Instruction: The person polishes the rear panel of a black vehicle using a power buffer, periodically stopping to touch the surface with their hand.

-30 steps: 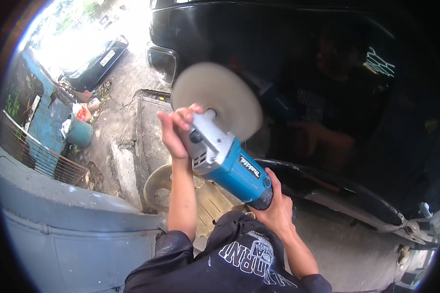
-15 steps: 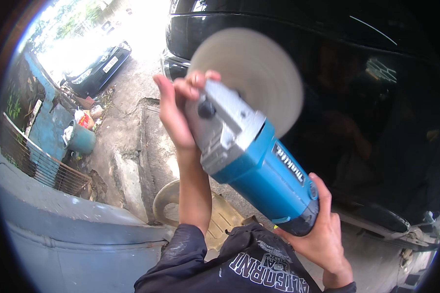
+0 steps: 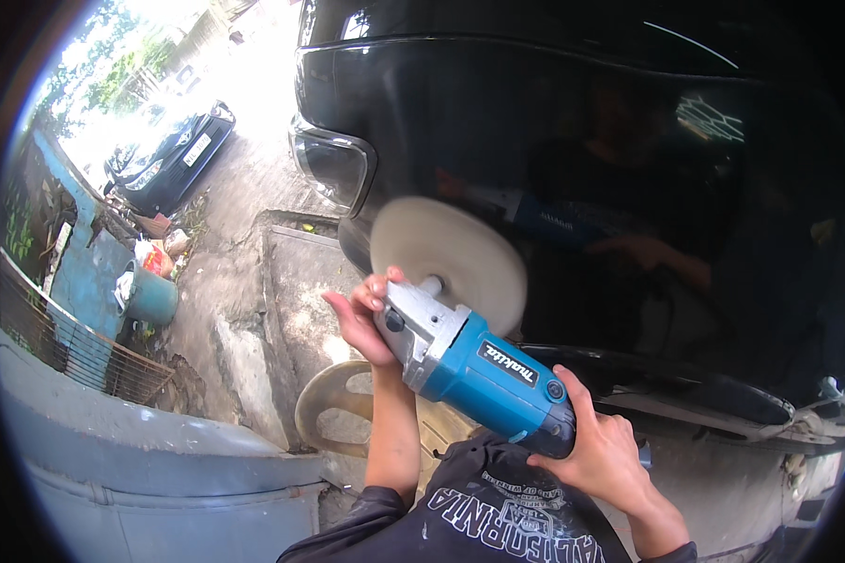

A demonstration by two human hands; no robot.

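Nearest, the wearer's dark shirt (image 3: 526, 530) with pale lettering fills the lower edge. Just above it the right hand (image 3: 606, 446) is wrapped around the dark rear end of a power polisher (image 3: 498, 380), its blue body slanting up and to the left in front of the person. The left hand (image 3: 366, 324) grips the silver head at the tool's other end, fingers bent over the front and thumb sticking out to the left. Beyond that head sits a broad, round, off-white pad (image 3: 455, 258), its surface blurred, turned toward the glossy black panel (image 3: 591, 188) of a vehicle; whether pad and paint touch is hard to tell. The panel mirrors the person and the tool, and a clear lamp (image 3: 333, 169) is set at its left edge. Below the left forearm stands a tan plastic chair (image 3: 347, 402), with a grey painted wall (image 3: 150, 469) to its left. Further off, on cracked concrete (image 3: 225, 235), a green bin (image 3: 152, 296) holds rubbish beside a wire grille (image 3: 84, 338). Farthest are a dark parked car (image 3: 174, 164) and sunlit greenery (image 3: 127, 70).
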